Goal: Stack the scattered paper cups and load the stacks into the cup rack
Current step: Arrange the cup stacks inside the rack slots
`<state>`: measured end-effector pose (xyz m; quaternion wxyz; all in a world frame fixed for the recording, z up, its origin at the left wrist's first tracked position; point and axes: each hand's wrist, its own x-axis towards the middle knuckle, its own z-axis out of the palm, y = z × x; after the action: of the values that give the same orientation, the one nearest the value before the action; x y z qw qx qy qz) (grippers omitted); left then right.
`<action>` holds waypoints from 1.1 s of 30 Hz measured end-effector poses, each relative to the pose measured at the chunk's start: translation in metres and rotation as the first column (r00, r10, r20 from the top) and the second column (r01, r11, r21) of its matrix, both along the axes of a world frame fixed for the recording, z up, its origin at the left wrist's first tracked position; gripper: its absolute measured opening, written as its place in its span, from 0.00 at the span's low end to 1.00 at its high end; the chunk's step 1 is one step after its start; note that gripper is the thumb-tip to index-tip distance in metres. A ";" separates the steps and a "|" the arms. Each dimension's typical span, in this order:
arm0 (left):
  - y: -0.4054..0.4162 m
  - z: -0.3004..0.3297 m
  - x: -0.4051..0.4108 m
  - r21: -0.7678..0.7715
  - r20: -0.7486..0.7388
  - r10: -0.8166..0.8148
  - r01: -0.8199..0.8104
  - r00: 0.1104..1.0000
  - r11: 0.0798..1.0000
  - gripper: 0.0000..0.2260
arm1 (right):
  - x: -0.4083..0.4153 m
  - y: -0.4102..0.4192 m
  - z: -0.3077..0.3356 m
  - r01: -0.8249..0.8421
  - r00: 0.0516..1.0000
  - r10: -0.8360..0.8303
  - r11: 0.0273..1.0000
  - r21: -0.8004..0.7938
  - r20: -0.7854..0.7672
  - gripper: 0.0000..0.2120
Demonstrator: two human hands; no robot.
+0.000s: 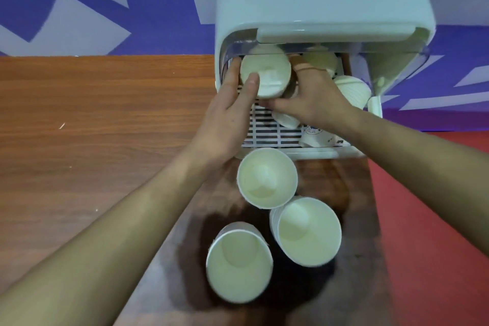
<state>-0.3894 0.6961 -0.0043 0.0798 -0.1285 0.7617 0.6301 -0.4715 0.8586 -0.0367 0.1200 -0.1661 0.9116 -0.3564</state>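
Loading a cup stack into the rack

The cup stack [264, 74] lies bottom-out inside the cup rack [304, 2], gripped between left hand [232, 108] and right hand [315, 95]. Next, seat it upright on the grille [267, 132], then fetch three stacks on the table [105, 114].

Wood-grain table [92, 127] (brown, small pale specks); blue wall [158, 8] with grey angular shapes; red floor [436, 206] at right
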 end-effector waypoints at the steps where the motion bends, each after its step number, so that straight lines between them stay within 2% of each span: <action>1: 0.004 -0.002 -0.005 0.051 0.017 0.039 -0.040 0.999 0.998 0.27 | -0.002 -0.005 0.004 0.044 0.998 -0.042 0.998 -0.040 0.042 0.29; 4: 0.012 -0.006 -0.022 0.124 0.068 0.134 -0.142 0.989 0.982 0.28 | -0.015 -0.022 0.014 0.112 0.984 -0.113 0.994 0.013 0.136 0.22; 6: 0.014 -0.008 -0.033 0.081 0.104 0.158 -0.166 0.982 0.983 0.22 | -0.024 -0.031 0.016 0.144 0.972 -0.154 0.987 0.067 0.179 0.14; 8: 0.016 -0.008 -0.042 0.025 0.119 0.153 -0.157 0.981 0.987 0.19 | -0.032 -0.039 0.015 0.144 0.975 -0.151 0.988 0.058 0.161 0.11; 12: 0.018 -0.008 -0.050 -0.043 0.183 0.200 -0.196 0.963 0.980 0.17 | -0.037 -0.051 0.020 0.007 0.988 -0.032 0.987 0.160 0.152 0.12; 16: 0.022 -0.006 -0.050 -0.037 0.211 0.231 -0.228 0.950 0.973 0.20 | -0.037 -0.055 0.024 -0.047 0.991 -0.001 0.938 0.344 0.136 0.09; 19: 0.025 0.000 -0.047 -0.039 0.229 0.230 -0.227 0.946 0.973 0.21 | -0.034 -0.056 0.027 -0.054 0.994 0.009 0.904 0.424 0.106 0.14; 21: 0.026 0.005 -0.044 -0.038 0.256 0.243 -0.241 0.936 0.970 0.21 | -0.032 -0.052 0.029 -0.040 0.990 -0.009 0.940 0.338 0.141 0.14; 25: 0.026 0.004 -0.038 0.014 0.320 0.280 -0.300 0.905 0.954 0.09 | -0.025 -0.036 0.037 0.034 0.960 -0.045 0.999 0.041 0.278 0.16; 27: 0.028 0.005 -0.033 0.065 0.367 0.287 -0.332 0.885 0.941 0.08 | -0.024 -0.028 0.039 0.093 0.953 -0.089 0.996 -0.001 0.290 0.14; 28: 0.028 0.005 -0.030 0.063 0.391 0.286 -0.335 0.875 0.940 0.12 | -0.024 -0.025 0.039 0.112 0.951 -0.113 0.993 0.021 0.287 0.13; 30: 0.026 0.004 -0.028 0.046 0.416 0.282 -0.330 0.864 0.943 0.18 | -0.021 -0.017 0.034 0.160 0.955 -0.184 0.980 0.118 0.231 0.19; 31: 0.025 0.002 -0.028 0.027 0.394 0.281 -0.317 0.875 0.948 0.15 | -0.018 -0.012 0.029 0.221 0.958 -0.238 0.968 0.115 0.160 0.19; 33: 0.023 -0.003 -0.028 -0.051 0.278 0.251 -0.247 0.927 0.968 0.07 | -0.009 0.000 0.024 0.403 0.913 -0.397 0.914 -0.050 0.092 0.13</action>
<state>-0.4178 0.7194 -0.0069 0.1062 -0.3132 0.7246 0.6047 -0.4802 0.8585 -0.0126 0.0752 0.0345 0.9080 -0.4108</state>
